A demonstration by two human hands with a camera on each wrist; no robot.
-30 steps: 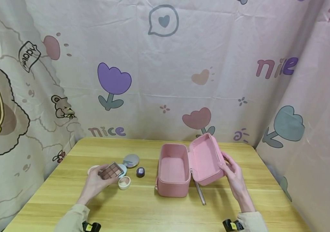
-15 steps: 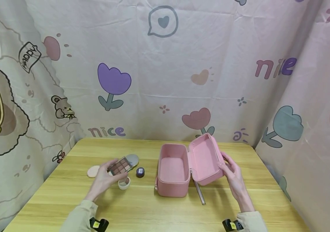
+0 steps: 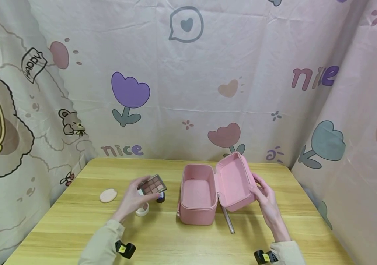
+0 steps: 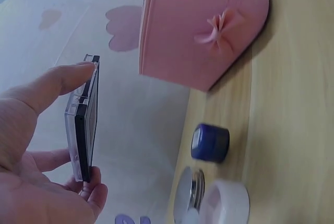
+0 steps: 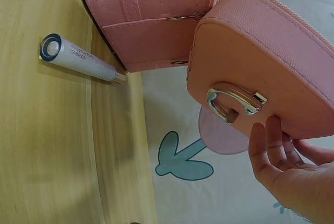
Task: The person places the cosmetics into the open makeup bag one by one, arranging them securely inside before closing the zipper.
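Pinching a flat, square palette (image 3: 153, 185), L grip (image 3: 132, 200) has it left of the stitched pink case (image 3: 197, 217); R grip (image 3: 268, 200) holds the lid (image 3: 234, 182) by its edge. Case has round corners & room inside; wood counter (image 3: 172, 180) shows btwn it & palette.

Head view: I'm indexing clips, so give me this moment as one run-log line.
left hand: holds makeup palette | right hand: holds lid | pink case: open | dark jar: on table

A brown-toned palette (image 3: 153, 185) is held aloft left of an open pink case (image 3: 197, 217).
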